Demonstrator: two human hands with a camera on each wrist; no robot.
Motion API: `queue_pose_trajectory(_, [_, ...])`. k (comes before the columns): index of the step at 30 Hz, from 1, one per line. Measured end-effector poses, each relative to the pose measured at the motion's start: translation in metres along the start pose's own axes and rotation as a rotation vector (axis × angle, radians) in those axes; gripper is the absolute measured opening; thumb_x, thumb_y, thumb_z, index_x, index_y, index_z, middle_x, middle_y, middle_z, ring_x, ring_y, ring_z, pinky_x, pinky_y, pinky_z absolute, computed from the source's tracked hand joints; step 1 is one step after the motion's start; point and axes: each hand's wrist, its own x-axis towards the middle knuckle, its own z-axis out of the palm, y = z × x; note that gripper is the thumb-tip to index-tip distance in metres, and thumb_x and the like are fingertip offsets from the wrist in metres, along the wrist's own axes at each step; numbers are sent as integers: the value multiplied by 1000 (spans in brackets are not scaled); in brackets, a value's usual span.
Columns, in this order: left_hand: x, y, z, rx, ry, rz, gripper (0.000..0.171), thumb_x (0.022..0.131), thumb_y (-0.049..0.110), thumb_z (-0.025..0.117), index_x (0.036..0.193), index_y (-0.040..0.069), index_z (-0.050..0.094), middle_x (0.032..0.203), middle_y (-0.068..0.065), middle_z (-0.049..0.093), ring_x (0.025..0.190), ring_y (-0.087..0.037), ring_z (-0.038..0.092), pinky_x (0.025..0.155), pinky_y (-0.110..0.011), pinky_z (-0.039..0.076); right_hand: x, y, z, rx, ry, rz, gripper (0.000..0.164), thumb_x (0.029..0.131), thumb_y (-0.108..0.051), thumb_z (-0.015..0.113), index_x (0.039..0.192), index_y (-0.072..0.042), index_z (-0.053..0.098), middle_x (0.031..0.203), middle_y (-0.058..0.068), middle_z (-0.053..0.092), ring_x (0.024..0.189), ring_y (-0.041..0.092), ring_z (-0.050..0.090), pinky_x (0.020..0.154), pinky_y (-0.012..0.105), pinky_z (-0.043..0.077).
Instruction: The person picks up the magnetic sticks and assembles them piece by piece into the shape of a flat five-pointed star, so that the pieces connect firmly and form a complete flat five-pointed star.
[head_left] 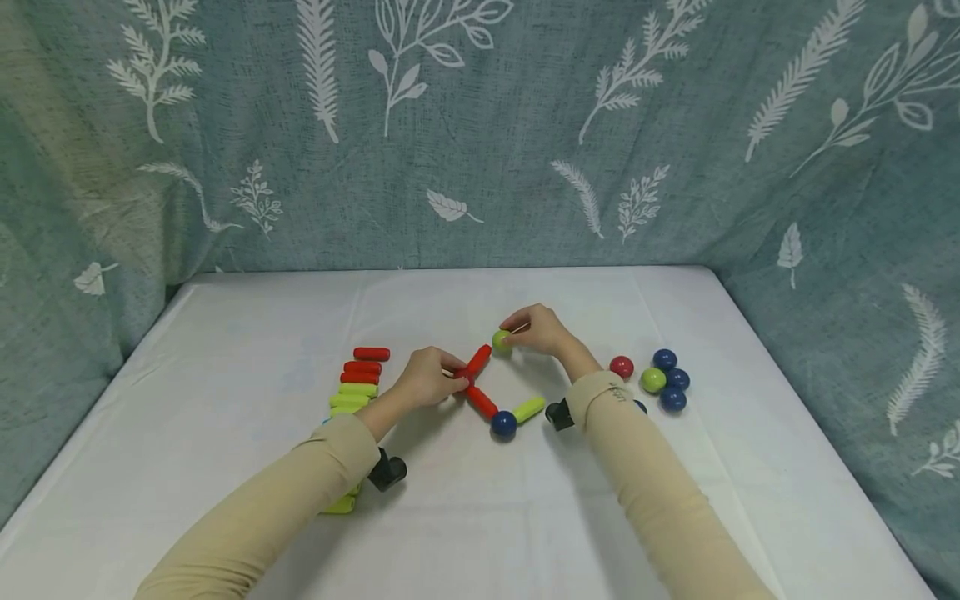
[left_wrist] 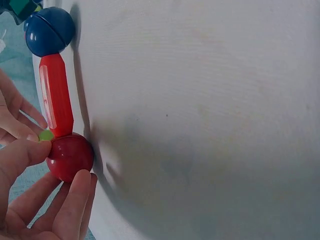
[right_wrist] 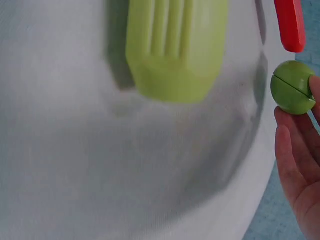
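My left hand (head_left: 429, 377) pinches a red ball (left_wrist: 71, 157) between thumb and fingers. Two red rods meet at that ball: one red rod (head_left: 478, 361) slants away toward the back, the other red rod (left_wrist: 56, 95) runs to a blue ball (head_left: 503, 426). From the blue ball a yellow-green rod (head_left: 529, 409) points off to the right. In my right hand (head_left: 538, 330) a green ball (right_wrist: 293, 87) with a groove round it is held by thumb and fingertips. It sits close to the free end of the back red rod, with a small gap in the right wrist view.
Left of the joined pieces lies a column of loose rods, red ones (head_left: 371, 354) at the back and yellow-green ones (head_left: 358, 389) nearer, partly behind my left arm. To the right are a red ball (head_left: 621, 367), a green ball (head_left: 653, 381) and several blue balls (head_left: 673, 400).
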Motion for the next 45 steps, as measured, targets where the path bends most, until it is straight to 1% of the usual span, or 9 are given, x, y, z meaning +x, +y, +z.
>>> queue_pose_trajectory(5, [1,-1,0,6,6,15,28,83,10,66,109,-2,65,100,-11,64,68,-15,56,58,-22,49,3,-3,6,7,2,-8,28,83,-11,67,108,1,65,109,14,64,102,25,58,84,32,48])
queue_pose_trajectory(9, [1,0,0,7,9,12,29,83,11,67,109,-1,66,100,-11,64,66,-15,55,57,-21,48,4,-6,8,2,0,-6,28,83,-9,66,109,1,64,110,15,63,103,26,58,84,32,48])
queue_pose_trajectory(16, [0,-2,0,22,14,28,25,83,13,67,105,0,67,98,-10,64,71,-17,55,61,-23,50,1,-7,6,-55,-12,-24,28,85,-9,63,112,1,63,113,15,62,106,26,56,86,33,46])
queue_pose_trajectory(19, [0,-2,0,27,18,22,23,83,14,68,102,2,68,96,-9,64,72,-17,54,61,-24,50,-3,-6,3,-40,-12,-49,28,86,-7,62,112,2,63,114,16,61,105,27,57,86,33,47])
queue_pose_trajectory(24, [-1,-4,-1,35,29,6,21,82,16,70,97,2,68,91,-8,64,69,-17,53,58,-23,48,-12,-1,-2,-9,-26,-80,28,85,-8,63,112,2,63,110,16,63,99,27,59,82,32,49])
queue_pose_trajectory(29, [-3,-2,0,24,33,-35,22,80,18,72,94,2,66,82,-6,61,63,-17,52,54,-22,46,-20,4,-5,-41,-44,-98,28,84,-9,65,110,2,63,107,15,64,96,26,61,83,31,48])
queue_pose_trajectory(32, [-5,-1,1,18,34,-45,22,79,18,73,92,2,65,76,-6,59,60,-16,52,52,-22,45,-25,7,-7,-65,-63,-112,28,83,-11,67,108,1,64,105,13,64,95,25,61,82,31,49])
queue_pose_trajectory(41, [-9,2,5,15,52,-80,21,77,21,75,80,4,62,67,-5,57,57,-16,51,49,-20,43,-46,13,-9,-116,-135,-131,28,79,-21,72,99,-3,67,87,4,62,79,16,58,72,27,49])
queue_pose_trajectory(45, [-10,3,7,21,65,-78,21,76,21,75,76,5,61,64,-4,57,54,-14,51,48,-20,41,-54,14,-8,-119,-162,-153,27,77,-22,73,97,-4,67,82,1,62,76,15,57,68,26,48])
